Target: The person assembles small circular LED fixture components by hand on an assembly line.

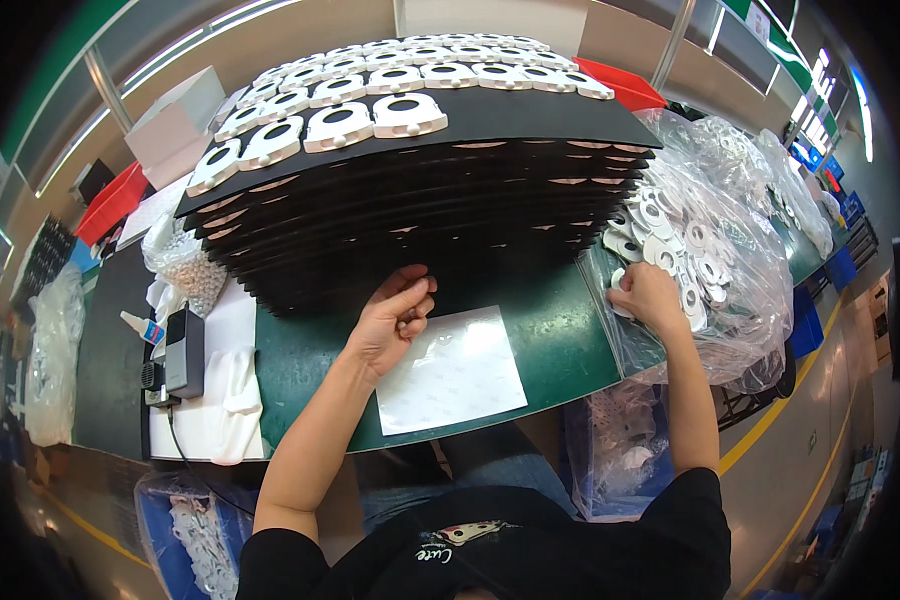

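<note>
Left hand loosely curled, right hand knuckles-up, both forearms bare.

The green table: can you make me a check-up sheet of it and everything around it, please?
Surface: green table, with a shiny white sheet lying near its front edge.
Work things: tall stack of black boards, rows of white parts on top; clear bag with more white parts, at the right.
Clutter: small bottle, dark grey box and white cloth, at the left.
Hands: left hand curled before the stack, contents unclear; right hand at the bag, fingertips by a white part, grip unclear.
Cables: one black cable beside the grey box.
Surroundings: red trays behind; yellow floor line at the right.
</note>
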`<action>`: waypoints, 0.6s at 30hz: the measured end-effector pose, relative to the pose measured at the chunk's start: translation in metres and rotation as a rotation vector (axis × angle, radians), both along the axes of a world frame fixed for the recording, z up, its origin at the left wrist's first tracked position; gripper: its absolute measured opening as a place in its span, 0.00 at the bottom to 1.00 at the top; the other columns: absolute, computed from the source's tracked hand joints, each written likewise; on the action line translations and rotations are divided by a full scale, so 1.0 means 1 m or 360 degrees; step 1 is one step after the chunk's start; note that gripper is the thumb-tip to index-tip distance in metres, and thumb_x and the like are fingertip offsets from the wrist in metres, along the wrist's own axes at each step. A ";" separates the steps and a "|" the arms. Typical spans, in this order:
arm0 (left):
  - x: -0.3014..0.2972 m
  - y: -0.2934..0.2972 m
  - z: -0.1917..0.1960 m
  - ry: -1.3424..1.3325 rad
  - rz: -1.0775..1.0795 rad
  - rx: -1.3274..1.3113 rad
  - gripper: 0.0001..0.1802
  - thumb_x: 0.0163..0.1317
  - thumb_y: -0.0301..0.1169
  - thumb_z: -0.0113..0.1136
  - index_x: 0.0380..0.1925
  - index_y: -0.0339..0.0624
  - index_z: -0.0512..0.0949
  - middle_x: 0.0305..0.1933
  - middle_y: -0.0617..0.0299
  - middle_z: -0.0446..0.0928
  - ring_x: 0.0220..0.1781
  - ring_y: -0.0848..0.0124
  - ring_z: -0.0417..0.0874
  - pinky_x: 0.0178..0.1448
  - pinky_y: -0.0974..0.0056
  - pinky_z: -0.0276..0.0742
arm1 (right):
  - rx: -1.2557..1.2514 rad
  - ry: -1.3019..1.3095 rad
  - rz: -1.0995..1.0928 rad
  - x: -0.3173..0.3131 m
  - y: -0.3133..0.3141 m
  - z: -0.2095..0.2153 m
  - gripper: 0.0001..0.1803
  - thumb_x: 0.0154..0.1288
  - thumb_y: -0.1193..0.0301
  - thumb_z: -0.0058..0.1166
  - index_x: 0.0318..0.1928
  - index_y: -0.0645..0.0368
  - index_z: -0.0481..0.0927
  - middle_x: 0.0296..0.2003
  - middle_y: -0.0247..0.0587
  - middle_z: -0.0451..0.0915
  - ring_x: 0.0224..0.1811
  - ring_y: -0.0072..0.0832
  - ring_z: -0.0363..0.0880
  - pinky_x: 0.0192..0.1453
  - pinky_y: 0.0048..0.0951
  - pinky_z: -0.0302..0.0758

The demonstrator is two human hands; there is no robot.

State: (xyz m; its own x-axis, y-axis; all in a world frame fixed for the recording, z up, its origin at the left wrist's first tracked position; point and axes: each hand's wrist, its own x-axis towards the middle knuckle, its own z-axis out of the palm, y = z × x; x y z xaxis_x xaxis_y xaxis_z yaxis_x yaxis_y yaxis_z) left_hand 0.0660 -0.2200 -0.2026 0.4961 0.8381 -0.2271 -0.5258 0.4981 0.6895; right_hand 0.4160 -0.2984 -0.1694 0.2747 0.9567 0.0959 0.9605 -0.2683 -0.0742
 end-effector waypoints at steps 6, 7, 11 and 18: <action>-0.004 -0.001 0.001 0.0018 -0.0040 0.0093 0.06 0.58 0.29 0.62 0.36 0.44 0.79 0.36 0.63 0.79 0.24 0.83 0.65 0.20 0.80 0.54 | 0.0397 0.0194 0.0358 -0.041 -0.018 0.045 0.09 0.49 0.68 0.58 0.27 0.62 0.82 0.22 0.49 0.79 0.25 0.41 0.79 0.33 0.34 0.75; -0.004 -0.001 0.002 -0.0015 -0.0074 0.0082 0.07 0.58 0.29 0.62 0.37 0.44 0.79 0.35 0.63 0.79 0.24 0.83 0.66 0.20 0.81 0.54 | 0.0524 0.0395 0.0386 -0.052 -0.019 0.048 0.08 0.51 0.70 0.57 0.27 0.63 0.82 0.22 0.49 0.78 0.24 0.39 0.78 0.32 0.32 0.74; -0.006 0.001 -0.002 -0.0063 -0.0087 0.0072 0.08 0.60 0.32 0.60 0.38 0.42 0.79 0.34 0.63 0.79 0.25 0.83 0.67 0.20 0.81 0.54 | 0.0494 0.1595 0.0511 -0.090 -0.012 0.020 0.07 0.62 0.74 0.53 0.35 0.66 0.79 0.24 0.37 0.79 0.25 0.21 0.78 0.31 0.21 0.73; -0.006 0.006 -0.008 -0.0201 -0.0104 0.0070 0.10 0.61 0.33 0.59 0.39 0.40 0.78 0.34 0.63 0.78 0.25 0.83 0.67 0.20 0.81 0.55 | 0.0276 0.2558 0.0509 -0.153 -0.002 -0.042 0.08 0.64 0.74 0.52 0.39 0.66 0.75 0.29 0.35 0.78 0.30 0.17 0.76 0.34 0.17 0.74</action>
State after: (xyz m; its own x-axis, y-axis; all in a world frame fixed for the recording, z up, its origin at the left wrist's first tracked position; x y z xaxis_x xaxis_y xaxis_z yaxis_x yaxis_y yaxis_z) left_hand 0.0598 -0.2136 -0.2105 0.5720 0.8110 -0.1231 -0.5775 0.5047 0.6417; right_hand 0.2632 -0.3000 -0.2114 -0.0017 0.9995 0.0306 -0.1142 0.0302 -0.9930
